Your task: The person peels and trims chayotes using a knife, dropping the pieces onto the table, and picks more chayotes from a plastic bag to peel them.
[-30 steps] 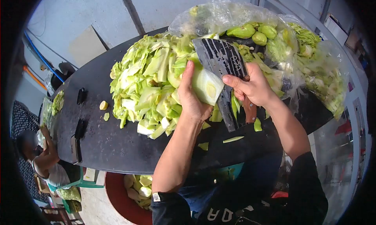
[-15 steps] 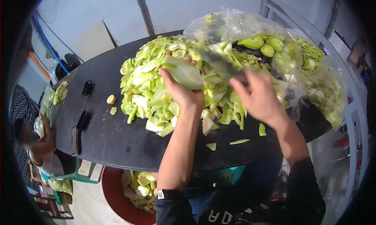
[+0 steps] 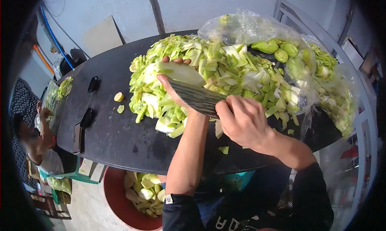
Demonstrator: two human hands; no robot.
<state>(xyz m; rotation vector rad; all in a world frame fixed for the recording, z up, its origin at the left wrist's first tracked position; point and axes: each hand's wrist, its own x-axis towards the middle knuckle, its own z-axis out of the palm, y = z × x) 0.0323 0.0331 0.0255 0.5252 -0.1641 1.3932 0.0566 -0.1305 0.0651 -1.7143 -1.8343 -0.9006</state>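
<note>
My left hand (image 3: pixel 176 95) cradles a pale green, peeled vegetable (image 3: pixel 183 73), its fingers behind and its thumb in front. The kind of vegetable is not certain. My right hand (image 3: pixel 246 120) grips the handle of a broad-bladed knife (image 3: pixel 198 99), whose handle is mostly hidden in the fist. The blade slants up and left in front of my left palm, close under the vegetable; I cannot tell whether it touches. Behind both hands spreads a big heap of cut green pieces (image 3: pixel 225 68) on the dark table (image 3: pixel 120 140).
Whole green vegetables (image 3: pixel 281 55) and clear plastic bags (image 3: pixel 249 25) are at the far right. A red tub (image 3: pixel 114 199) with pale pieces stands below the table's front edge. Black objects (image 3: pixel 86 117) lie at left. Another person (image 3: pixel 44 146) sits beyond them. A metal rail (image 3: pixel 364 114) borders the right.
The knife has swung left and down, from over the heap to in front of my left palm, with my right hand following. My left hand still holds the vegetable. The view has shifted slightly.
</note>
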